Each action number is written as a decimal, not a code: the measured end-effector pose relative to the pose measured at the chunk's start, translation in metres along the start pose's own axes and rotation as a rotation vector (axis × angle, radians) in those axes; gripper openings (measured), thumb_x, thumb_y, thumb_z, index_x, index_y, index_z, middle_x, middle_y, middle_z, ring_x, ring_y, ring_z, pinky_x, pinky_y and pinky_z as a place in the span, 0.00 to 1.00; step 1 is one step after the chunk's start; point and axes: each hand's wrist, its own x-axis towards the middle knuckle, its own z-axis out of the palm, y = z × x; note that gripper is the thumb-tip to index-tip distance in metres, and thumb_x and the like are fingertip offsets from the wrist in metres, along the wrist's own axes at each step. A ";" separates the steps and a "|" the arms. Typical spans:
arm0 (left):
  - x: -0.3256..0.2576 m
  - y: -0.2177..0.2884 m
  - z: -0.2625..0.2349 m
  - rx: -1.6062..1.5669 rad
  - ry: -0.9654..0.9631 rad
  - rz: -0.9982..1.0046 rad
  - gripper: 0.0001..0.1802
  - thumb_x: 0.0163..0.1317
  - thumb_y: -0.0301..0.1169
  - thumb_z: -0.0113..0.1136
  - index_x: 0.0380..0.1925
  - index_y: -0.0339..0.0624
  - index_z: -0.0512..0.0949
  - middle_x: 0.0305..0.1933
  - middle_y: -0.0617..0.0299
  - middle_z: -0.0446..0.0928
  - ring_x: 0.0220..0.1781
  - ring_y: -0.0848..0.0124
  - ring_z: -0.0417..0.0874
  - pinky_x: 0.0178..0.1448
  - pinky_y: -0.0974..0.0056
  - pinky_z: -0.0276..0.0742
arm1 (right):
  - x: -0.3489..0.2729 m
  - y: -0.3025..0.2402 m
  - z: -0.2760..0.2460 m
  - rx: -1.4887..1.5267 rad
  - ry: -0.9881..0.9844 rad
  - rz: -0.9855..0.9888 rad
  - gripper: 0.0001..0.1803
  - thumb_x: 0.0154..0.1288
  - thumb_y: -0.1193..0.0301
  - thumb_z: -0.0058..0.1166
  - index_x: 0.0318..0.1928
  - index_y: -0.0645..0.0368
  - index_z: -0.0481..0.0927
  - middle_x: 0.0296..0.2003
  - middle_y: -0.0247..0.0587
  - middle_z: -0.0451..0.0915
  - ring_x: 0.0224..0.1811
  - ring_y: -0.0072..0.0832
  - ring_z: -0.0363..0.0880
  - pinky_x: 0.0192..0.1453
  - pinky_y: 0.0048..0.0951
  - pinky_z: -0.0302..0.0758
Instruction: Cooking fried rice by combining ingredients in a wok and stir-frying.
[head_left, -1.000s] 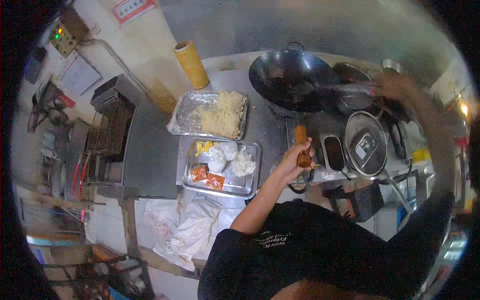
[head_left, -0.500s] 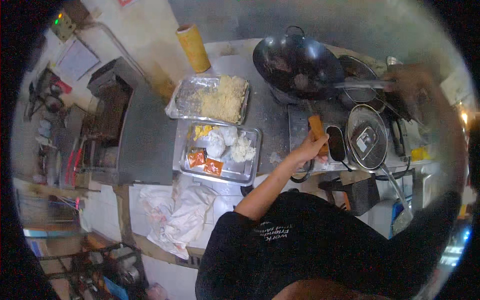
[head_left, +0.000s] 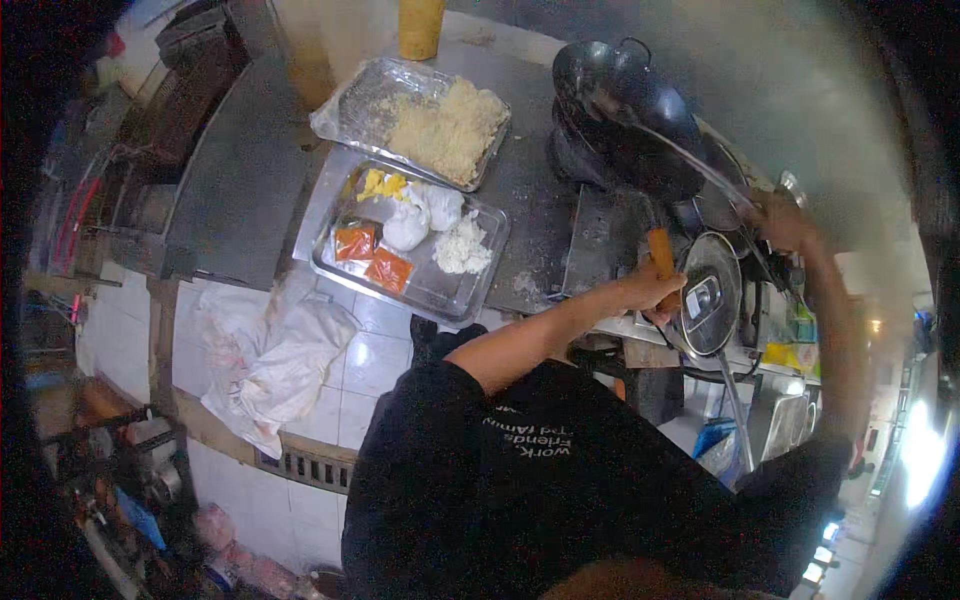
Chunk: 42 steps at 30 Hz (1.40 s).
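My left hand (head_left: 655,288) is wrapped round the wooden handle (head_left: 660,252) of a dark wok (head_left: 670,118) at the back right. The wok rests tilted over the burner, and its dark inner wall shows. My right hand (head_left: 785,225) grips a long metal cooking utensil (head_left: 692,160), whose far end reaches into the wok. Whether that end is a ladle or a spatula cannot be made out. Beside my left hand lies a round mesh strainer (head_left: 722,318) with a small steel lid (head_left: 703,297) on it.
Left of the wok, a metal tray (head_left: 365,95) holds pale noodles. Nearer, another tray (head_left: 455,308) carries orange sachets (head_left: 388,270), white bags (head_left: 407,226), yellow pieces and white shreds. A yellow cylinder (head_left: 420,28) stands behind. A white cloth sack (head_left: 285,350) hangs low at the left.
The view has shifted, so the trays sit higher and further left. The utensil now slopes steeply from the wok to my right hand. Both hands keep their hold.
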 end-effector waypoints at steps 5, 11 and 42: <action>-0.009 -0.001 -0.015 0.017 -0.048 0.107 0.21 0.59 0.47 0.47 0.31 0.36 0.68 0.22 0.58 0.73 0.19 0.69 0.77 0.24 0.66 0.79 | -0.014 -0.006 -0.031 0.241 -0.133 0.036 0.20 0.62 0.63 0.43 0.54 0.56 0.68 0.41 0.52 0.75 0.39 0.35 0.73 0.47 0.34 0.68; -0.005 0.006 0.006 -0.037 0.074 0.018 0.20 0.59 0.45 0.49 0.31 0.35 0.68 0.22 0.58 0.73 0.20 0.69 0.78 0.22 0.66 0.79 | -0.090 -0.042 -0.112 0.054 -0.311 0.438 0.18 0.62 0.66 0.43 0.52 0.54 0.70 0.38 0.50 0.76 0.32 0.27 0.74 0.39 0.30 0.71; -0.045 0.039 -0.005 -0.011 -0.093 -0.043 0.22 0.57 0.41 0.54 0.44 0.44 0.59 0.34 0.62 0.72 0.30 0.74 0.76 0.30 0.68 0.79 | -0.072 -0.016 0.131 0.654 0.710 0.395 0.20 0.63 0.62 0.42 0.51 0.60 0.69 0.44 0.47 0.75 0.47 0.36 0.72 0.53 0.31 0.65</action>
